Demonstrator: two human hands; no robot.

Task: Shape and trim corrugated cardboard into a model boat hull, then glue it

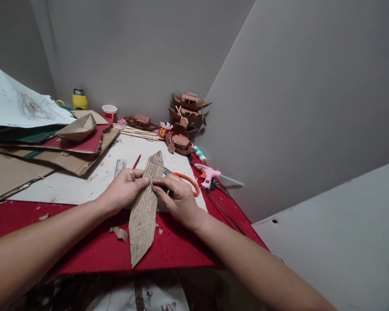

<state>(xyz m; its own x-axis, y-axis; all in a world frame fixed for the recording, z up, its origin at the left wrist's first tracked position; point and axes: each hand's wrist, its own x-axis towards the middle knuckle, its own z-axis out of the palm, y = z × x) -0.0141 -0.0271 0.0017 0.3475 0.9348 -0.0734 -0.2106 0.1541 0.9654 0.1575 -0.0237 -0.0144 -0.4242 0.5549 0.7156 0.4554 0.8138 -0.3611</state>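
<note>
A long strip of corrugated cardboard (pixel 143 216), pointed at both ends, is held up over the front of the table with its ridged side showing. My left hand (pixel 126 190) pinches its left edge, thumb on the ridged face. At the right edge, the thumb and forefinger of my right hand (pixel 178 196) are pressed together against the ridges; whether a scrap of paper sits between them is too small to tell. Orange-handled scissors (pixel 189 180) lie partly hidden behind my right hand. A ruler (pixel 120 166) and a red pencil (pixel 136 161) rest beyond my left hand.
Cardboard sheets (pixel 68 160) are stacked at left, a folded cardboard boat (pixel 78 128) on top. Model boats (pixel 189 103) stand at the back by a red cup (pixel 164 130) and thin sticks (pixel 136 131). A pink glue gun (pixel 210 173) with its cord lies right. Torn scraps (pixel 119 233) litter the red cloth.
</note>
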